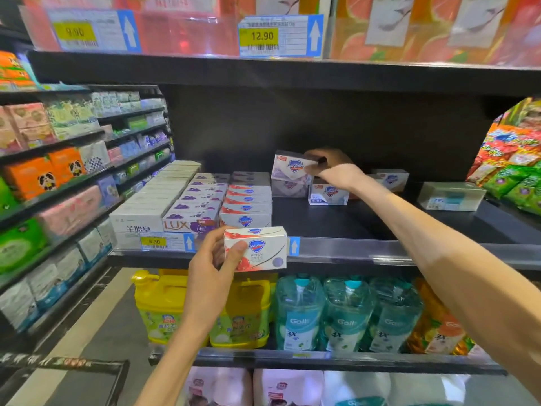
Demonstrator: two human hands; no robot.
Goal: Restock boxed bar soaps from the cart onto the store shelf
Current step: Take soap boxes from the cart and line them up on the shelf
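soap box (255, 249) in left hand (211, 260), another (289, 167) in right hand (333, 168)

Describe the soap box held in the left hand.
The soap box is a white carton, apparently cardboard, with a blue shield logo and red fruit artwork. It looks closed and undamaged. The left hand grips its left end, thumb across the front, holding it roughly level before the shelf edge.
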